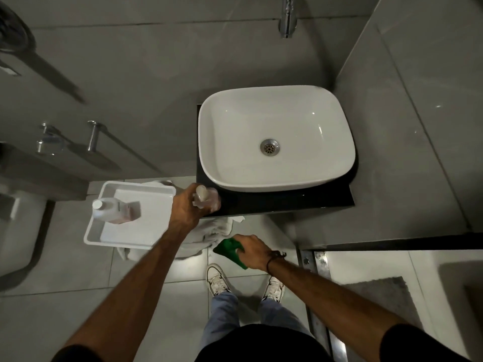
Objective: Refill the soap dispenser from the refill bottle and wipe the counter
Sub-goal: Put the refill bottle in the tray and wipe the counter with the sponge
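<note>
My left hand [187,206] grips a clear soap dispenser [207,198] with pinkish liquid and a white top, at the left front corner of the black counter [287,201]. The refill bottle [115,209], white-capped with pink liquid, lies on its side in a white tray [130,237] to the left. Below the counter's front edge, my right hand [252,250] is closed on a green cloth [228,248] held in the air.
A white basin [274,137] with a metal drain fills most of the counter; a chrome tap [287,17] sticks out above it. White towels [214,229] hang under the tray. A toilet [18,231] stands at far left, a grey mat [386,296] at right.
</note>
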`<state>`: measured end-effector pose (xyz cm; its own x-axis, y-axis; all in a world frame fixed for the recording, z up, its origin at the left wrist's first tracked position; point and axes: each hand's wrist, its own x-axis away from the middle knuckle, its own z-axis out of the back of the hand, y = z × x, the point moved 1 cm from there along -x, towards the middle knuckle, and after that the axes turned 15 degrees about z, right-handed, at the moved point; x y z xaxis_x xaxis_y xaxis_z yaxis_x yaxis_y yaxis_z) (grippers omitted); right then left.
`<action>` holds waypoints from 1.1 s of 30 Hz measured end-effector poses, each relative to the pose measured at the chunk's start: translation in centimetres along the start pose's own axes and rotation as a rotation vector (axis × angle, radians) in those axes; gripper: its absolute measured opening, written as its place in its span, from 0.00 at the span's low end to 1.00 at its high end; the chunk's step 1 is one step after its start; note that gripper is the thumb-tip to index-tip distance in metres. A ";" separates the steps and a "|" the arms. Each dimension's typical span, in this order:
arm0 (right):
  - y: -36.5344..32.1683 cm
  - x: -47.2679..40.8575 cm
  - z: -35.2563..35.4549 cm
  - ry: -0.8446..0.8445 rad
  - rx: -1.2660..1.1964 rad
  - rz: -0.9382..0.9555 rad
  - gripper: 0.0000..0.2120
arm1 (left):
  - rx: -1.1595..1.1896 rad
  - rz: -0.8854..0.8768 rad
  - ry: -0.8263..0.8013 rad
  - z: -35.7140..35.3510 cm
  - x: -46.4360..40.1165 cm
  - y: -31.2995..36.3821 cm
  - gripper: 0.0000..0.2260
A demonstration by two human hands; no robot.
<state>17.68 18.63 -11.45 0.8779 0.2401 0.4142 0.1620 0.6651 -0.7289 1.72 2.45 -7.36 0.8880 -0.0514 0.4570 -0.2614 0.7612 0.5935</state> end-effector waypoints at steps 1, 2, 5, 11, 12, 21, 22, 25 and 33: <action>0.5 0.5 -0.1 0.013 -0.050 -0.038 0.21 | -0.013 -0.007 -0.008 -0.6 0.1 0.1 0.26; 0.9 1.0 -0.2 0.026 -0.098 -0.074 0.21 | -0.021 -0.014 -0.007 -1.1 0.2 0.1 0.26; 1.5 1.8 -0.2 0.082 -0.262 -0.167 0.17 | 0.005 -0.023 0.031 -2.0 0.8 0.3 0.27; -0.3 1.4 0.7 0.191 -0.808 -0.302 0.14 | 0.294 0.157 0.041 -3.1 4.4 -1.4 0.34; -0.9 1.0 0.9 0.198 -0.923 -0.313 0.15 | 0.382 0.259 0.032 -3.5 5.4 -2.1 0.30; -5.0 -3.0 0.6 0.273 -0.895 -0.266 0.15 | 0.839 0.543 -0.401 -2.8 7.7 -7.9 0.19; -5.0 -3.4 0.6 0.338 -0.728 -0.259 0.15 | 0.816 0.545 -0.348 -2.4 7.3 -8.2 0.20; -4.2 -4.2 1.2 0.391 -0.098 -0.157 0.30 | 0.748 0.569 -0.171 -0.2 5.8 -9.6 0.24; -0.2 -6.1 -0.8 0.013 0.571 -0.143 0.69 | 0.672 0.567 -0.018 6.3 -3.1 -13.7 0.29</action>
<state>12.66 16.43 -14.26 0.8711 0.1139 0.4777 0.0141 0.9665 -0.2563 0.19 -11.85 -12.71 0.5525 0.2044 0.8080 -0.8335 0.1344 0.5360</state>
